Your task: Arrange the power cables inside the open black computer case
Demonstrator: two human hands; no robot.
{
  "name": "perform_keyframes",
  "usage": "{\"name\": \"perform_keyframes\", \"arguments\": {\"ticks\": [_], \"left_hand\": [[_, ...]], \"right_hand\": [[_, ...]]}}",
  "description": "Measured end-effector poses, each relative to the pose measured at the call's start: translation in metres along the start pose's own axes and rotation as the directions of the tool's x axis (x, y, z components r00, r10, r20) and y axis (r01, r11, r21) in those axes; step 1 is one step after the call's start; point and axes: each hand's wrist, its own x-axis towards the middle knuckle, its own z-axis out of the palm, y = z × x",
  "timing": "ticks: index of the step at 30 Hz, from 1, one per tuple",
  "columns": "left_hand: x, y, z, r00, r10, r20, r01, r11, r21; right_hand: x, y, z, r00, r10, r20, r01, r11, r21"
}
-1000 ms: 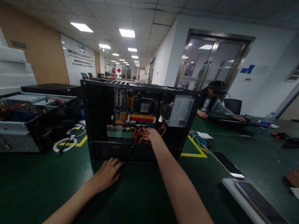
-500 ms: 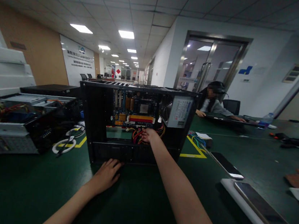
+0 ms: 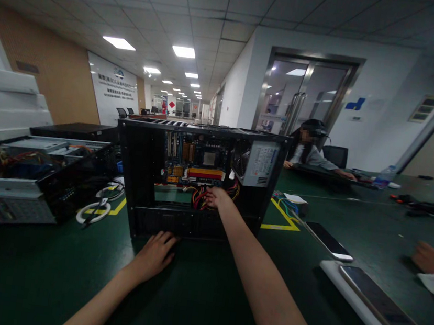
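Observation:
An open black computer case [image 3: 162, 220] stands on its side edge in front of me, its inside facing me. The motherboard [image 3: 198, 152] carries red and yellow memory slots. To its right sit a fan [image 3: 240, 157] and the silver power supply [image 3: 259, 162]. My right hand [image 3: 215, 197] reaches into the lower opening, its fingers closed on a bundle of red, yellow and black power cables [image 3: 198, 198]. My left hand [image 3: 155, 254] lies with fingers spread on the green table [image 3: 185, 295], fingertips at the foot of the case.
Another opened computer case [image 3: 37, 177] stands at left, near a coiled white cable [image 3: 93, 212]. Phones [image 3: 328, 240] and a white slab [image 3: 357, 306] lie at right. A person [image 3: 313, 148] sits behind; another person's hand [image 3: 432, 257] rests at the right edge.
My hands stay in nearly the same place. The seated person's dark panel has tilted slightly, and the hand at the right edge has shifted a little.

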Motion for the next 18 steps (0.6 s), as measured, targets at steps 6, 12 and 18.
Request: {"name": "perform_keyframes", "arguments": {"ticks": [6,12,18], "left_hand": [[-0.0013,0.0023,-0.0056,1.000,-0.008,0.017,0.008,1.000,-0.001],[-0.0008,0.0024,-0.0049,1.000,-0.005,0.011,0.005,1.000,0.005],[-0.0006,0.0016,-0.0045,1.000,-0.014,0.022,0.014,1.000,-0.006]], "right_hand": [[-0.0013,-0.0005,0.0001,1.000,0.024,0.002,-0.024,0.999,0.039],[-0.0002,0.0007,0.0002,1.000,0.004,-0.020,-0.003,0.999,0.032],[-0.0066,0.0029,0.0010,0.999,-0.041,-0.002,0.041,0.998,-0.039]]}}
